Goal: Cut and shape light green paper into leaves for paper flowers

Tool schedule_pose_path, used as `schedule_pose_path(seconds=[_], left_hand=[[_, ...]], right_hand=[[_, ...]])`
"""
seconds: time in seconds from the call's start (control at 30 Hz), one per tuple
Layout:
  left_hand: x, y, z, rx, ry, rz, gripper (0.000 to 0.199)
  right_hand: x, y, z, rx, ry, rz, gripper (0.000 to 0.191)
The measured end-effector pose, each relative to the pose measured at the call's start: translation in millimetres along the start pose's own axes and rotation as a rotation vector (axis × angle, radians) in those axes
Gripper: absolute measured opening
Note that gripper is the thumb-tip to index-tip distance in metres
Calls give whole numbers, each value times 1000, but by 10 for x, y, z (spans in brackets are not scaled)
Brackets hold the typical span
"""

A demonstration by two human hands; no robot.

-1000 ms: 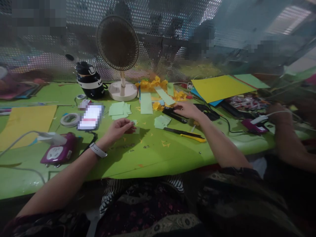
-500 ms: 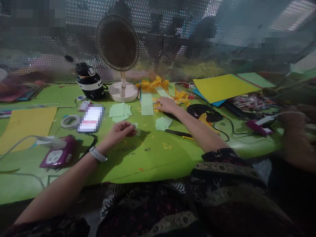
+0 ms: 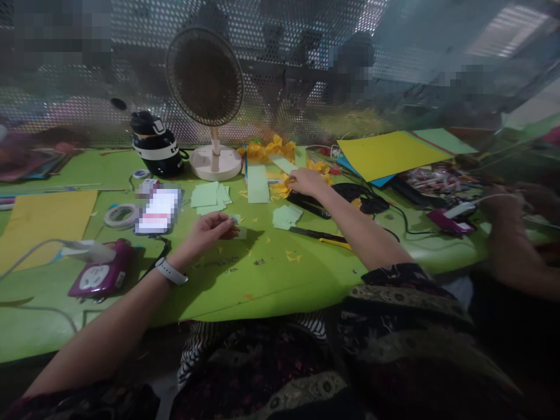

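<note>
A pale green paper piece (image 3: 240, 234) is partly covered, at three o'clock, by the fingertips of a left hand (image 3: 212, 229) on a green worktop (image 3: 280, 286); the fingers are drawn narrow, though whether the paper is pinched or merely pinned cannot be told; the right hand (image 3: 308, 184) is stretched over a black tool (image 3: 308, 204), seemingly a stapler, with its fingertips bunched beside orange crepe paper (image 3: 280, 189) at nine o'clock; whether anything is gripped there cannot be made out.

The work is judged to be partway along; a fanned stack of green squares (image 3: 209, 195), set at twelve o'clock from the left hand, is taken as already cut, as is a smaller green pile (image 3: 286, 217) at seven o'clock from the right; a long green strip (image 3: 258, 185) is left whole at nine o'clock, and the covered piece is apparently not yet finished; orange trimmings (image 3: 294, 256) are strewn near six o'clock, below a yellow-handled cutter (image 3: 321, 236) laid between five and six; no completed article can be identified.
</note>
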State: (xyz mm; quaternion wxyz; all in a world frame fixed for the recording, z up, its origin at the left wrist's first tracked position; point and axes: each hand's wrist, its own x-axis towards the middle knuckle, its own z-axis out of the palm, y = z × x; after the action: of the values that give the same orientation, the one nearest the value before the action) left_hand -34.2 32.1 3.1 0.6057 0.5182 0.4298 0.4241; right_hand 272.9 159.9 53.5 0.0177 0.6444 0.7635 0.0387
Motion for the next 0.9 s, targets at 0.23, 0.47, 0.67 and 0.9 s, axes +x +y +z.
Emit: schedule_pose_path(seconds=[0.23, 0.47, 0.67, 0.9], left_hand=[[-18, 28, 28, -1, 23, 2, 39], [-27, 47, 36, 40, 32, -2, 46], [-14, 19, 28, 45, 44, -13, 48], [-4, 14, 14, 36, 30, -33, 44]], right_hand=[[-296, 589, -208, 121, 99, 75, 28], [-641, 899, -175, 229, -239, -103, 39], [-564, 1034, -8, 391, -69, 34, 31], [-141, 967, 183, 168, -182, 73, 37]])
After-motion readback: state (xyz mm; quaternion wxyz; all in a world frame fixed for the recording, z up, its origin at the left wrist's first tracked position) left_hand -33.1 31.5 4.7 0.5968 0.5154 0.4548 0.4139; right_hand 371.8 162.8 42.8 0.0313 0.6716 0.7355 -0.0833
